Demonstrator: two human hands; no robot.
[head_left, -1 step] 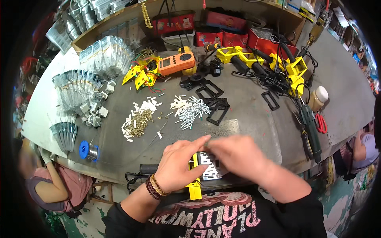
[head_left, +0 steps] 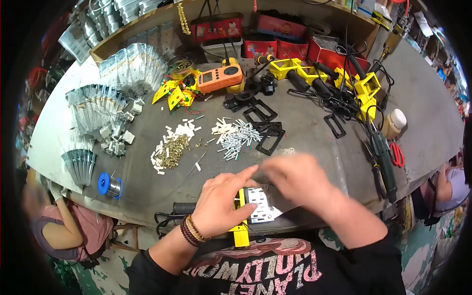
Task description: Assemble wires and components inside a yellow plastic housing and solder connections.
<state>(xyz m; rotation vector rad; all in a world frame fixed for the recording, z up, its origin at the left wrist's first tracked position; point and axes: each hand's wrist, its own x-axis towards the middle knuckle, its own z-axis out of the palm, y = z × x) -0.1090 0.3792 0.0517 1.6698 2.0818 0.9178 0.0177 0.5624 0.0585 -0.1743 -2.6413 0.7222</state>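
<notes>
At the near edge of the bench, a yellow plastic frame (head_left: 241, 235) holds a slotted shiny metal plate (head_left: 260, 209). My left hand (head_left: 221, 196) is wrapped round the frame's left side, its thumb over the edge of the plate and its index finger stretched forward. Above the plate hovers my right hand (head_left: 297, 177), blurred by motion with the fingers curled toward my left fingertips. Whether it pinches anything small cannot be seen. A dark cylindrical handle with a cable (head_left: 184, 208) lies to the left of my left hand.
Beyond my hands lie piles of screws (head_left: 238, 140) and brass pieces (head_left: 172, 151). An orange meter (head_left: 220, 78), black frames (head_left: 270, 140) and yellow housings (head_left: 366, 88) lie farther back. A solder spool (head_left: 109, 186) stands left; a dark green power tool (head_left: 383, 162) lies right. Other people sit at both sides.
My right hand has lifted slightly away from the plate, uncovering more of its right side. My left hand and the yellow frame stay in place.
</notes>
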